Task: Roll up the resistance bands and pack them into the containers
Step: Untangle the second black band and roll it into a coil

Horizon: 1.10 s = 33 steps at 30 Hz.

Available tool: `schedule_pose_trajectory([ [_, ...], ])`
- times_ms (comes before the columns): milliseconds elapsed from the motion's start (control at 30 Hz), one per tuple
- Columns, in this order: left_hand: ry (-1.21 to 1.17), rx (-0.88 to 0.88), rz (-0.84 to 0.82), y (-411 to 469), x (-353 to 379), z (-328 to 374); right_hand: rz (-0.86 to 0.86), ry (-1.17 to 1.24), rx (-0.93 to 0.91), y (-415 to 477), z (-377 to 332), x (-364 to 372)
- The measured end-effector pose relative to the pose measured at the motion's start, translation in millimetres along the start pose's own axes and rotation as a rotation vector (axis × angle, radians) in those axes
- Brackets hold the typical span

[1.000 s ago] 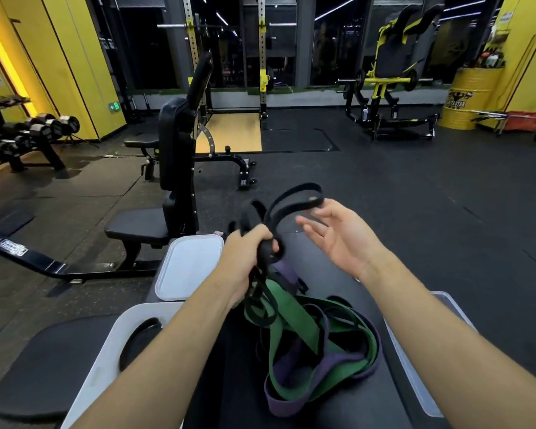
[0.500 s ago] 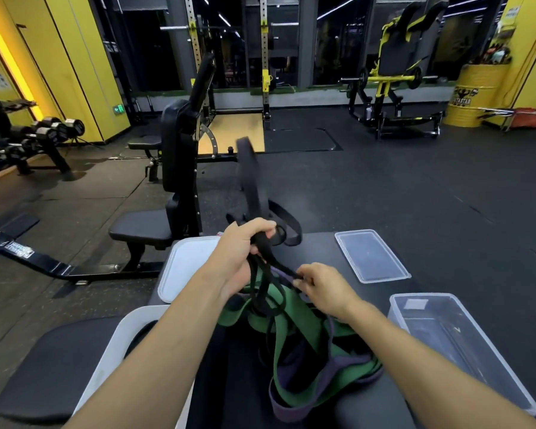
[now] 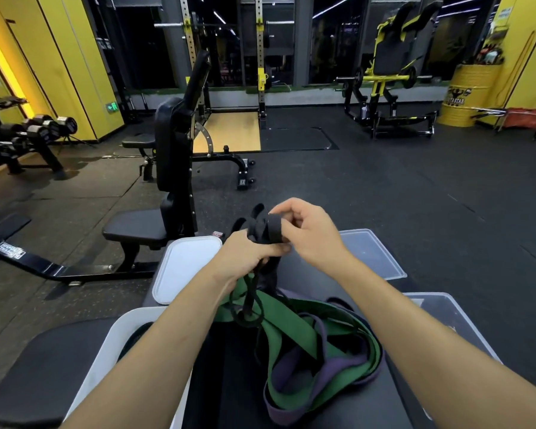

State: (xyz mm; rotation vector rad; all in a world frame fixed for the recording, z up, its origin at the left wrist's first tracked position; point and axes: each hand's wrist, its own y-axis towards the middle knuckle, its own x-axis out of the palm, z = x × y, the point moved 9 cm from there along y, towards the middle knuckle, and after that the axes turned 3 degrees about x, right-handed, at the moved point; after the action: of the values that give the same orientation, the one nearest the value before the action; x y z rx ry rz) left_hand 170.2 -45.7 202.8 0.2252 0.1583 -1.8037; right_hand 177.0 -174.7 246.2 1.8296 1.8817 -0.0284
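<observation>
Black resistance band (image 3: pixel 262 229) bunched above desk (image 3: pixel 229 385): left grip (image 3: pixel 248 255) curled round it, right grip (image 3: pixel 307 235) pinching top loop. Green band (image 3: pixel 291 331) and purple band (image 3: pixel 331 374) heaped on desk beneath. White container (image 3: pixel 113 339) at left holds dark band (image 3: pixel 136 337); clear container (image 3: pixel 440 305) right of heap.

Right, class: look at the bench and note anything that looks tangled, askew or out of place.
The green band and purple band lie tangled in a loose heap on the bench, unrolled. The black band, gripped by the left hand and right hand, trails a loop into that heap. Nothing looks damaged.
</observation>
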Motion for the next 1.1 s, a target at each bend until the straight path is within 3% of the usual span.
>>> schedule_pose_trajectory([
  [133, -0.012, -0.055, 0.103, 1.5, -18.5, -11.4, 0.052, 0.2, 0.04, -12.1, 21.9, -0.5],
  [233, -0.044, -0.075, 0.182, 3.4, -31.9, -15.5, 0.132, -0.019, 0.145, -26.2, 63.8, 0.7],
  [333, -0.077, -0.094, 0.2, 7.7, -36.1, -16.7, -0.049, -0.265, 0.195, -48.8, 93.4, 33.5],
  [433, -0.079, -0.103, 0.176, 10.0, -31.8, -17.9, -0.164, -0.448, 0.099, -66.3, 100.3, 67.9],
  [567, -0.065, -0.109, 0.17, 11.5, -28.2, -20.6, -0.009, -0.472, -0.156, -70.4, 71.3, 85.0],
  [733, -0.035, -0.137, 0.149, 12.1, -28.4, -26.2, 0.06, -0.532, -0.101, -55.7, 68.8, 91.0],
  [967, 0.016, -0.113, 0.203, 14.2, -41.1, -26.1, 0.145, -0.404, -0.231, -49.6, 73.9, 92.7],
  [1100, 0.081, -0.109, 0.099, 13.7, -36.5, -22.7, 0.044, -0.209, 0.02, -38.9, 98.1, 101.4],
])
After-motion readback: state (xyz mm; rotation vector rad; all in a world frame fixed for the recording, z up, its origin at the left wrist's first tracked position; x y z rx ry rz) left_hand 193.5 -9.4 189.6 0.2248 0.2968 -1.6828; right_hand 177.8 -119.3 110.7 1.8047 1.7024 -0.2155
